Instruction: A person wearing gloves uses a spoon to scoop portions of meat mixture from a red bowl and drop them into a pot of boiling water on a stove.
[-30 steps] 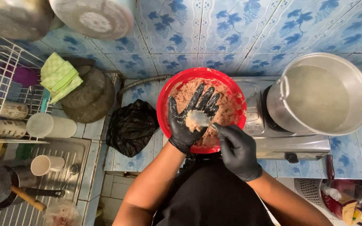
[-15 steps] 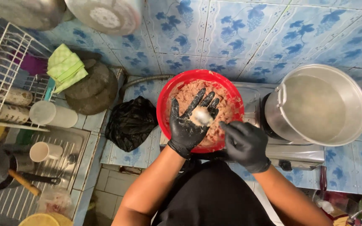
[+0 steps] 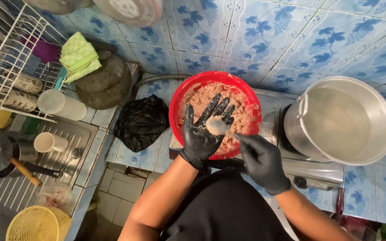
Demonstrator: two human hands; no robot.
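Two gloved hands at work, both over or beside the red bowl (image 3: 175, 105), which I'll use as the reference.

- Left hand (image 3: 204, 129): black glove, palm up, fingers spread flat above the bowl's near half. Not clenched; it cradles a pale lump of paste (image 3: 216, 125) on the open palm.
- Right hand (image 3: 262, 158): black glove, just off the bowl's near-right rim, fingers pinched on a thin handle that runs to the lump. Looks like a spoon, but the working end is buried in paste, so can't confirm.
- Bowl holds pinkish minced mixture (image 3: 240, 116) and sits on the stove top (image 3: 271, 105).
- Steel pot (image 3: 347, 118) of cloudy liquid is right of the bowl, on the burner, close but apart.
- Black plastic bag (image 3: 141, 122) is left of the bowl on the tiled counter (image 3: 132, 154).

Risks, as I judge them:
1. Lump rests on an open, slick palm. Any tilt and it slides off; over the bowl that's harmless, over the gap toward the pot it lands on the stove.
2. Paste sticks to glove and tool, so a portion may tear or come away ragged.
3. Bowl's near edge seems to overhang the stove front. Downward pressure on that rim could tip it.
4. Forearm travel toward the pot passes a possibly hot rim; can't tell if the burner is lit.
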